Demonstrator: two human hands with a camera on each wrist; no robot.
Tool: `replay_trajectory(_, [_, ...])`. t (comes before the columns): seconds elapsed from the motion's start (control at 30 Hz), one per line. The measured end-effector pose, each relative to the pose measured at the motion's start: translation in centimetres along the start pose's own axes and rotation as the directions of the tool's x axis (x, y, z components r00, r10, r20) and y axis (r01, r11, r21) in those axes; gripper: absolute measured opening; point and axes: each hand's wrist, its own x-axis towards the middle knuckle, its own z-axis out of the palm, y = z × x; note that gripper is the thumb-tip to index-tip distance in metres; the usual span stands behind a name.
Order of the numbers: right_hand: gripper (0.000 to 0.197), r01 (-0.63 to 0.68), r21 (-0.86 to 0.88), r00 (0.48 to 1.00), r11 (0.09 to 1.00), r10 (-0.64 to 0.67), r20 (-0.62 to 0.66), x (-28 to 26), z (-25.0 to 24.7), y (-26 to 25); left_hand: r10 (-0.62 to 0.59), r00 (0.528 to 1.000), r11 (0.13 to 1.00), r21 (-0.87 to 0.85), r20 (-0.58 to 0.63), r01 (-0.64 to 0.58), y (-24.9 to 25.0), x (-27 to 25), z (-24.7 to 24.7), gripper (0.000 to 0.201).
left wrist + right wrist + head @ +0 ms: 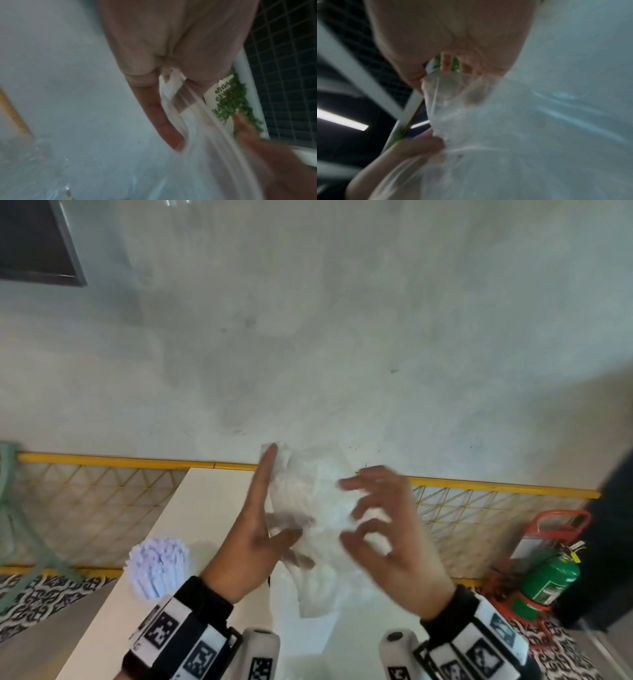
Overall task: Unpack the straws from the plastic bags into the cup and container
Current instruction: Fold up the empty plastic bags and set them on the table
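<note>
I hold a clear crumpled plastic bag up between both hands over the white table. My left hand pinches its left edge, thumb in front, index finger straight up, the other fingers showing through the film. My right hand has curled fingers around the bag's right side. In the right wrist view its thumb presses into the bag. The left wrist view shows the film running between thumb and fingers. Blur hides the bag's contents. A bundle of pale lilac straws stands upright at left, hiding its holder.
A flat clear bag lies on the table below my hands. A yellow mesh railing runs behind the table. A green fire extinguisher in a red stand sits at right, beside a dark-clothed person.
</note>
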Motion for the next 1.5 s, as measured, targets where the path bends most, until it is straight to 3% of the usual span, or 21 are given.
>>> replay_trajectory(0.07, [0.073, -0.169, -0.04, 0.968, 0.985, 0.158, -0.197, 0.2, -1.2, 1.4, 0.011, 0.999, 0.994, -0.109, 0.048, -0.006, 0.7, -0.5, -0.2, 0.113])
replay_trajectory(0.1, [0.079, -0.29, 0.017, 0.942, 0.957, 0.289, -0.168, 0.3, -1.6, 2.1, 0.028, 0.998, 0.993, -0.12, 0.063, -0.02, 0.8, -0.7, -0.2, 0.114])
replay_trajectory(0.17, [0.072, -0.477, 0.316, 0.877, 0.82, 0.47, 0.102, 0.4, -2.0, 3.1, 0.015, 0.996, 0.987, -0.16, 0.093, 0.0, 0.5, -0.6, -0.4, 0.112])
replay_trajectory(0.23, [0.044, -0.527, 0.475, 0.85, 0.705, 0.434, 0.298, 0.4, -2.3, 3.0, -0.037, 0.993, 0.984, -0.167, 0.11, 0.056, 0.1, -0.3, -0.4, 0.096])
replay_trajectory(0.33, [0.04, -0.495, 0.482, 0.865, 0.723, 0.356, 0.354, 0.1, -2.8, 3.1, -0.017, 0.998, 0.999, -0.031, 0.06, 0.019, 0.3, -0.1, -0.8, 0.058])
replay_trajectory(0.43, [0.035, -0.353, 0.443, 0.918, 0.824, 0.214, 0.333, 0.7, -3.6, 3.5, 0.002, 0.987, 0.998, 0.068, 0.16, -0.013, -0.1, -0.4, -1.3, 0.051])
replay_trajectory(0.5, [0.036, -0.279, 0.426, 0.933, 0.861, 0.138, 0.333, 1.3, -4.0, 3.7, -0.15, 0.947, 0.979, -0.095, 0.284, 0.183, -0.3, -0.4, -2.0, 0.044])
replay_trajectory(0.53, [0.043, -0.252, 0.398, 0.936, 0.882, 0.116, 0.333, 1.7, -4.2, 4.0, -0.239, 0.895, 0.916, -0.217, 0.376, 0.336, -0.3, -0.2, -2.3, 0.052])
replay_trajectory(0.6, [0.057, -0.218, 0.323, 0.927, 0.921, 0.092, 0.364, 2.6, -4.3, 3.8, -0.341, 0.832, 0.814, -0.305, 0.438, 0.494, -0.1, 0.0, -2.2, 0.069])
replay_trajectory(0.67, [0.057, -0.185, 0.245, 0.912, 0.952, 0.073, 0.405, 3.5, -4.1, 3.5, -0.445, 0.792, 0.837, -0.119, 0.418, 0.533, 0.1, 0.5, -1.2, 0.064])
replay_trajectory(0.73, [0.044, -0.129, 0.175, 0.897, 0.976, 0.039, 0.441, 4.2, -3.1, 2.8, -0.495, 0.766, 0.868, 0.188, 0.41, 0.46, 0.2, 0.8, 0.5, 0.038])
replay_trajectory(0.8, [0.024, -0.116, 0.177, 0.914, 0.977, 0.036, 0.405, 4.3, -2.5, 2.5, -0.477, 0.797, 0.863, 0.366, 0.371, 0.347, 0.3, 1.1, 1.5, 0.004])
replay_trajectory(0.9, [0.043, -0.258, 0.306, 0.953, 0.916, 0.19, 0.235, 3.6, -3.3, 4.1, -0.391, 0.885, 0.895, 0.33, 0.253, 0.301, -0.5, 1.1, 0.9, 0.016])
replay_trajectory(1.0, [0.096, -0.524, 0.564, 0.851, 0.638, 0.379, 0.363, 1.3, -3.4, 5.7, -0.248, 0.965, 0.961, 0.147, 0.085, 0.234, -0.8, 0.4, 1.0, 0.021])
replay_trajectory(1.03, [0.101, -0.556, 0.566, 0.83, 0.608, 0.375, 0.413, 0.6, -2.8, 5.7, -0.214, 0.976, 0.971, 0.121, 0.038, 0.208, -0.9, 0.4, 1.3, 0.021])
replay_trajectory(1.1, [0.079, -0.523, 0.591, 0.851, 0.614, 0.346, 0.394, -0.3, -1.2, 5.6, -0.161, 0.986, 0.977, 0.137, -0.037, 0.164, -1.4, 0.4, 2.1, 0.019])
replay_trajectory(1.2, [0.055, -0.443, 0.685, 0.881, 0.578, 0.424, 0.212, -0.2, 0.0, 5.4, -0.188, 0.976, 0.953, 0.221, -0.106, 0.207, -2.7, 0.6, 2.3, 0.019])
replay_trajectory(1.27, [0.049, -0.368, 0.682, 0.909, 0.632, 0.4, 0.121, -0.1, 0.2, 5.6, -0.255, 0.963, 0.937, 0.221, -0.088, 0.269, -3.2, 0.4, 2.2, 0.025])
replay_trajectory(1.37, [0.046, -0.203, 0.412, 0.978, 0.888, 0.206, 0.039, -0.1, 0.4, 5.9, -0.328, 0.943, 0.934, 0.133, -0.055, 0.332, -2.9, 0.5, 2.0, 0.026])
replay_trajectory(1.43, [0.074, -0.085, 0.188, 0.994, 0.978, 0.071, 0.081, -0.1, 0.6, 6.1, -0.38, 0.925, 0.924, 0.044, 0.007, 0.38, -2.8, 0.6, 1.3, 0.03])
replay_trajectory(1.5, [0.072, 0.023, -0.021, 0.985, 1.0, -0.019, 0.17, 0.0, 0.7, 6.0, -0.447, 0.887, 0.878, -0.133, 0.116, 0.46, -2.7, 0.5, 0.1, 0.039])
